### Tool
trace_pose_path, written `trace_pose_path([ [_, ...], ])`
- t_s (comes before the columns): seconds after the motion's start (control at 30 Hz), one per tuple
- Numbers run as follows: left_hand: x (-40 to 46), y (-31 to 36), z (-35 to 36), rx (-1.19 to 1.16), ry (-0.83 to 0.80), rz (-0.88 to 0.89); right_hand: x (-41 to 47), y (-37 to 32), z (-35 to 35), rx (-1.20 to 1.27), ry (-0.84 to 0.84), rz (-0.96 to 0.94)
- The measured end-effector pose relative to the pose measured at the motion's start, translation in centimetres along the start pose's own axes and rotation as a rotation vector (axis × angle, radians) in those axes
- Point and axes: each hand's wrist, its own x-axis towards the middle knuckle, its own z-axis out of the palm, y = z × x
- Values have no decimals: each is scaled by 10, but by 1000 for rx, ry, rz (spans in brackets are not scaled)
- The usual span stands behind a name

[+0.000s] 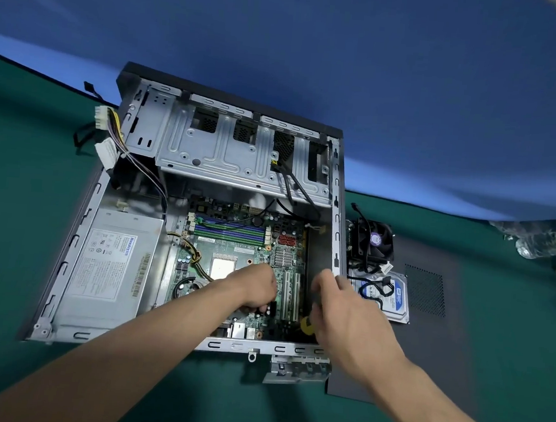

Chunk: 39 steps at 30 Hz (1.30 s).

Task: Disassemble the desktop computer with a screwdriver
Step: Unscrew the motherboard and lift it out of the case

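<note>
— Motherboard (245, 271) lies flat in the open case (336, 235), right beneath both our hands. Which is nearer?
— Our left hand (259, 287), fingers curled down onto the board; whether it grips anything, we cannot tell. Our right hand (342, 310), just rightward, seems to hold the yellow-handled screwdriver (307, 324).

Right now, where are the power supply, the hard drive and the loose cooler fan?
power supply (107, 264): head view, on its labelled top face, left in the case.
hard drive (396, 300): head view, on its blue label, right of the case.
cooler fan (374, 240): head view, on its hub sticker, beyond the drive.
</note>
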Motion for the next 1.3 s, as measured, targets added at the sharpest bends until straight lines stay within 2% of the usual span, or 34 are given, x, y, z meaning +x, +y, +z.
trace_pose_path([
  [0.3, -5, 2, -3, 1, 1, 23, 5, -3, -2, 16, -33, -50],
  [0.43, -4, 2, -2, 17, 6, 39, 8, -2, -1, -45, -27, -12],
  [0.57, -4, 6, 1, 53, -1, 51, 9, 0, -3, 44, -91, -22],
  [0.83, -2, 6, 3, 115, -17, 80, 8, -1, -4, 82, -56, -43],
  [0.97, -2, 6, 5, 157, -33, 93, 11, 1, -3, 15, -31, -46],
  [1.1, 2, 6, 9, 265, -52, 97, 14, -1, -8, 61, -106, -40],
  [1.17, 3, 6, 13, 310, -113, 112, 12, -2, -8, 26, -92, -27],
  [1.3, 6, 11, 19, 602, -163, 249, 6, 0, -6, 49, -69, -77],
])
